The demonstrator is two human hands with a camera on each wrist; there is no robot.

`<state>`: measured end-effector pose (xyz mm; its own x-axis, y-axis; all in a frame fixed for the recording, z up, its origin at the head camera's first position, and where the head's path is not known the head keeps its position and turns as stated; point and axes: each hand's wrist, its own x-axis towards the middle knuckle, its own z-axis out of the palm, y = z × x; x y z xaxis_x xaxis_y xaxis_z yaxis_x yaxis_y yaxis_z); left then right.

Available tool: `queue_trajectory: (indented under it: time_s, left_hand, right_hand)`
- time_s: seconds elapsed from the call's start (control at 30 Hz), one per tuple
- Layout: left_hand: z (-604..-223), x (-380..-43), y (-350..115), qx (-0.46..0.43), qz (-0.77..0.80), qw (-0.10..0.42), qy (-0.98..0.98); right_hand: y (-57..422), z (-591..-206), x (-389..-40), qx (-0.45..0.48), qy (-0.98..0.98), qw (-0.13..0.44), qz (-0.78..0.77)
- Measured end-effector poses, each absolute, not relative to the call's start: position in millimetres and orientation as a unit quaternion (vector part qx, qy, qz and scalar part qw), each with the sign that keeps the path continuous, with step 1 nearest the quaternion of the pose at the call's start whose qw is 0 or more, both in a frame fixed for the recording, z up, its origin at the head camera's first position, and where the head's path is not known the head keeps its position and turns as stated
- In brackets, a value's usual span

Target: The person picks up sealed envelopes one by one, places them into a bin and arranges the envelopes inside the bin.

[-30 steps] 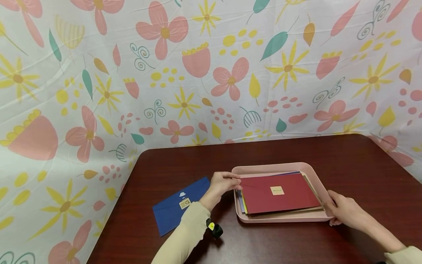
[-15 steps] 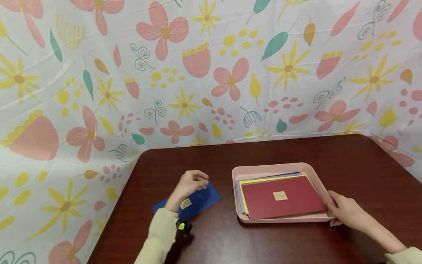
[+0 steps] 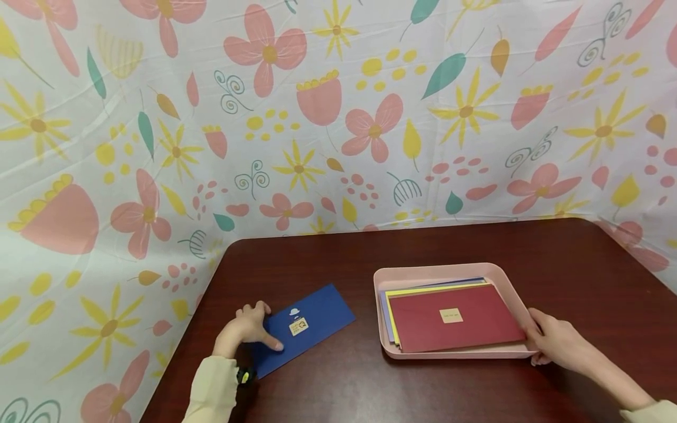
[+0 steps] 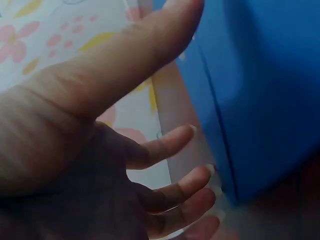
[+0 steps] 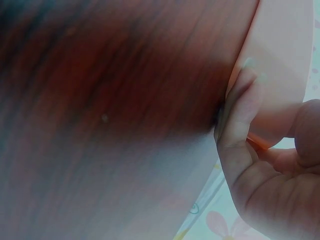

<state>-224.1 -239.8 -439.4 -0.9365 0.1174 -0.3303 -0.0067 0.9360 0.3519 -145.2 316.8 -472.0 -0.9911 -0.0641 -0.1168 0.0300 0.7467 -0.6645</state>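
Note:
A blue envelope [image 3: 319, 314] with a small white hat print and a square tan sticker lies slantwise on the table. My left hand [image 3: 248, 329] is at its left end, thumb over the top face and fingers spread along the far edge. In the left wrist view, the fingertips [image 4: 210, 172] come right up to the side of the envelope [image 4: 260, 100]. On the right, my right hand [image 3: 557, 341] grips the near right corner of a pink tray [image 3: 386, 346]. A red envelope [image 3: 455, 326] with a tan square sticker tops the stack in that tray.
Beneath the red envelope, edges of a yellow envelope [image 3: 423, 288], a lavender one [image 3: 386, 314] and a dark blue one show. The dark wooden table [image 3: 338, 252] ends against a flower-print cloth [image 3: 370, 176] at the back and left.
My left hand has left the red envelope and moved left to the blue envelope. The red envelope has shifted slightly toward the near right in the tray. My right hand stays in place.

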Motion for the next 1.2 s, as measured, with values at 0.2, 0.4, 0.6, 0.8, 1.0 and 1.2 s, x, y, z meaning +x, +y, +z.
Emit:
queue_trajectory:
  time_s: [0.2, 0.4, 0.6, 0.8, 1.0, 1.2]
  left_hand:
    - [-442, -217, -243, 0.031, 0.147, 0.182, 0.972]
    - [-448, -218, -253, 0.039, 0.151, 0.182, 0.971]
    - [-449, -223, -270, 0.067, 0.191, 0.193, 0.960]
    - [-448, -224, -291, 0.105, 0.344, 0.237, 0.902]
    - [-447, -226, -310, 0.096, 0.490, 0.250, 0.829]
    - [-446, -226, -320, 0.028, 0.581, 0.207, 0.787]
  right_hand:
    - [317, -473, -145, -0.008, 0.936, 0.060, -0.347]
    - [316, -473, -146, -0.011, 0.935, 0.061, -0.350]
    - [315, -472, -147, -0.009, 0.935, 0.061, -0.350]
    - [315, -472, -147, -0.010, 0.937, 0.061, -0.344]
    - [317, -472, -146, -0.011, 0.938, 0.063, -0.341]
    - [318, -474, -146, -0.008, 0.937, 0.065, -0.344]
